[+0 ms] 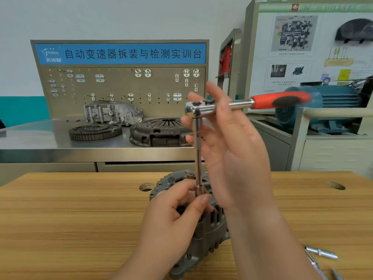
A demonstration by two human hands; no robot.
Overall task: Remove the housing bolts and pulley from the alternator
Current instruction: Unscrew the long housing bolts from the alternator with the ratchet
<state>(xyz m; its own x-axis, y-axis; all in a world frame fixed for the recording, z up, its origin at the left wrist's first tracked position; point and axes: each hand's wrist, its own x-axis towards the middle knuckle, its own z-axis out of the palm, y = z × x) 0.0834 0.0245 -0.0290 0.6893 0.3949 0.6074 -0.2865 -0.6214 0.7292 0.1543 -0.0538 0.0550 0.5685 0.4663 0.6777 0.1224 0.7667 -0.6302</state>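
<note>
On the wooden workbench (70, 219), head view, the only view: the alternator (210, 229) stands on end just in front of the person, rear housing uppermost, partly hidden by both forearms. Its pulley cannot be seen from here. A ratchet (201, 108) with a red handle (282, 100) pointing right carries a long extension bar (198, 154), which runs straight down to a socket (199, 189) at the top face of the alternator. The left hand (171, 217) pinches the socket between thumb and forefinger, steadying it at the housing. The right hand (232, 148) holds the ratchet near its head, the thumb side crossing in front of the chrome neck and the fingers spread almost straight behind it, a light grasp and not a clenched one. The handle is blurred. Whether the socket is fully seated on a bolt head is hidden by the left fingers. Loose chrome tools (323, 253) lie on the bench at lower right. Behind, a steel bench bears a flywheel (94, 131), a clutch cover (159, 130) and a cast housing (113, 113) under a pegboard (121, 85). Step in hand, as judged: a housing through-bolt is being worked, with the pulley probably yet to come. The next move calls for the socket kept square on the bolt while the right hand shifts out along the handle to gain leverage. A tilted extension risks slipping off and rounding the head.
</note>
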